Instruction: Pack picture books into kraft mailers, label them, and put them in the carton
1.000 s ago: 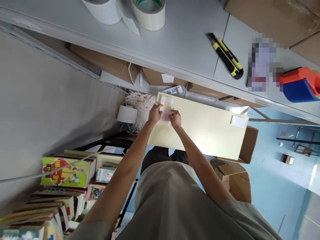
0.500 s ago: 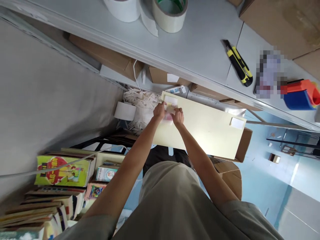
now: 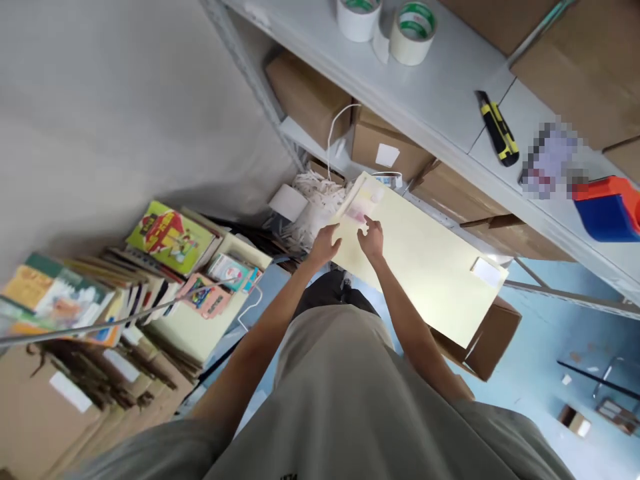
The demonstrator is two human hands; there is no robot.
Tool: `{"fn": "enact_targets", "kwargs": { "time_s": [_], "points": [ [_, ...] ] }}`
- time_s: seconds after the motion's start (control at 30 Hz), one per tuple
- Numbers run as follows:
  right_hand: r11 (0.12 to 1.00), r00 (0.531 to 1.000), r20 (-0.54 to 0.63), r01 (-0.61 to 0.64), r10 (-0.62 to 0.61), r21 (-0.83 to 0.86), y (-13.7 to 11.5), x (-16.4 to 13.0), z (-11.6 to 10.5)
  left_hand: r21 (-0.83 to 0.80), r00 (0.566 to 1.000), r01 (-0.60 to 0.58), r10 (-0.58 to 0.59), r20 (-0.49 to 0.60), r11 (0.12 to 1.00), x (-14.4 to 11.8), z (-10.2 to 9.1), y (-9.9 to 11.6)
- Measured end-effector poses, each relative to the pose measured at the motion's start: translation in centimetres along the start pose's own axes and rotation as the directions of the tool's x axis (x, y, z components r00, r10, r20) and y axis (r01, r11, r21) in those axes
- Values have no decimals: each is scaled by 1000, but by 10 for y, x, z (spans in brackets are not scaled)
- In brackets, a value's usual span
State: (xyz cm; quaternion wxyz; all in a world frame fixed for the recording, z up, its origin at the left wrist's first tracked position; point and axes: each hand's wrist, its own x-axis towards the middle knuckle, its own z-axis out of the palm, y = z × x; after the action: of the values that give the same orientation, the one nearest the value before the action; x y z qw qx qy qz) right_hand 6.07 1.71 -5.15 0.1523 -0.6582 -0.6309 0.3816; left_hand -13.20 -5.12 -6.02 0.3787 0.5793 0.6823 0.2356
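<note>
A pale yellow board lies in front of me. On its far left end is a blurred pink-and-yellow flat piece; its kind cannot be made out. My left hand hovers by the board's near left edge, fingers curved and apart, holding nothing. Just right of the flat piece is my right hand, thumb and fingers spread, also with nothing in it. Whether its fingertips touch the piece is unclear. A small white rectangle lies at the board's right end.
Above the board runs a grey shelf with tape rolls, a yellow-black utility knife and an orange-blue tool. Stacked books stand at left, white paper strips behind the board, an open carton below right.
Both hands have let go of the small pale piece and drawn apart, back toward me. The view has turned, bringing more of the books and lower-shelf cartons into sight.
</note>
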Motion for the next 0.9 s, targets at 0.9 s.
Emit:
{"fn": "enact_targets", "kwargs": {
  "time_s": [0.9],
  "points": [
    [636, 431, 472, 599, -769, 487, -248, -364, 246, -627, 30, -82, -627, -778, 775, -516, -182, -183]
  ]
}}
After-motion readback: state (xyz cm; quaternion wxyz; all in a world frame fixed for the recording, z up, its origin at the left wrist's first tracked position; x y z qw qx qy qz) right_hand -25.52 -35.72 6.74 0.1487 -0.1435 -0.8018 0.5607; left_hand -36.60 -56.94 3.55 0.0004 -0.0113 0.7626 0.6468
